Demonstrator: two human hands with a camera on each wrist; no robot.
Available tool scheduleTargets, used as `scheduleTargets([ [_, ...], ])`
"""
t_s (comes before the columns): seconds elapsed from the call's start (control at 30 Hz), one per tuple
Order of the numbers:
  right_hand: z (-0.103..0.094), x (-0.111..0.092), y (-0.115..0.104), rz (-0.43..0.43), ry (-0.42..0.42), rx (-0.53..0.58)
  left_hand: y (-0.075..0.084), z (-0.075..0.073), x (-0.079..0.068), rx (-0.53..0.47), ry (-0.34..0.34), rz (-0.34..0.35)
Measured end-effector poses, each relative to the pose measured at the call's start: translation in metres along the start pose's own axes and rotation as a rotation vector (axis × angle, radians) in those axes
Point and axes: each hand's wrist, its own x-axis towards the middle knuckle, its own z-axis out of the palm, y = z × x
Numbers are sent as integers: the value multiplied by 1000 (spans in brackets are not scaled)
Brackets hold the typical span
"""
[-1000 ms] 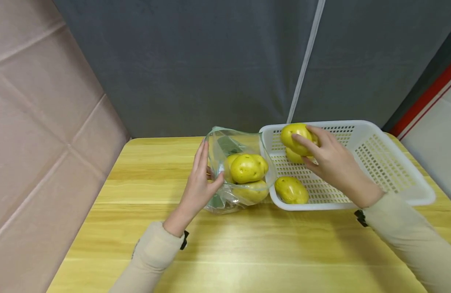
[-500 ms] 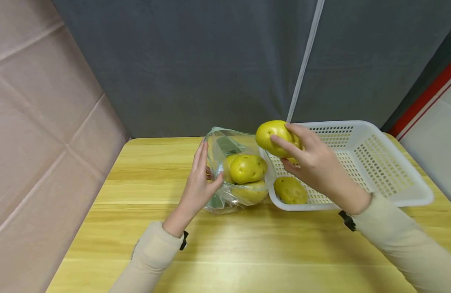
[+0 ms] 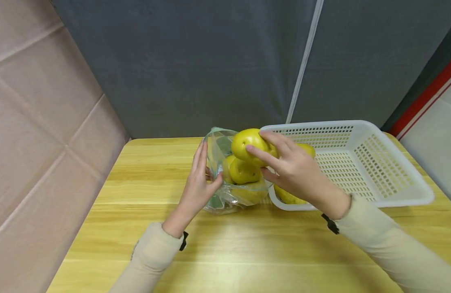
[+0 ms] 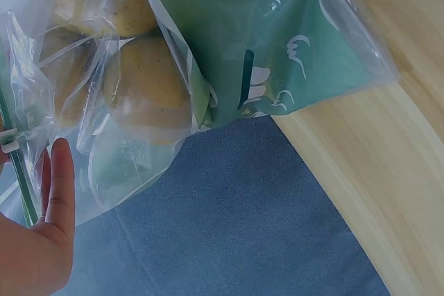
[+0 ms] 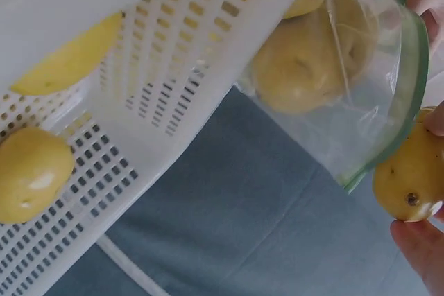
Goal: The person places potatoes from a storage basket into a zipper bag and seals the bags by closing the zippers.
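My right hand [image 3: 293, 169] grips a yellow potato [image 3: 250, 146] above the open mouth of a clear zip bag [image 3: 219, 203]. The right wrist view shows the held potato [image 5: 409, 171] beside the bag's green zip edge [image 5: 415, 81], finger and thumb on either side of it. At the bag's left side, my left hand [image 3: 197, 181] holds the rim, its fingers long along the edge and the thumb nearer me. A white zip slider [image 4: 8, 140] shows by that hand in the left wrist view. Several potatoes [image 3: 243, 171] lie inside the bag.
A white slotted plastic basket [image 3: 397, 199] stands right of the bag, close against it. Two potatoes lie in it, one nearer potato [image 3: 289, 196] and one farther potato [image 3: 307, 149], both partly behind my right hand. A grey curtain [image 3: 210, 69] hangs behind the wooden table [image 3: 225, 252].
My right hand has carried the potato leftward from above the basket to over the bag's mouth. The left hand and the bag have stayed in place.
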Motion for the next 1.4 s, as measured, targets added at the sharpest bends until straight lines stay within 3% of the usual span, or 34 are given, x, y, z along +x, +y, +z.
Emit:
scheduleTargets([
  [0.5, 14, 3, -6, 1, -143, -14, 0, -1, 0, 14, -5, 7],
  [1.4, 23, 4, -10, 39, -192, -35, 2, -3, -1, 9, -3, -3],
])
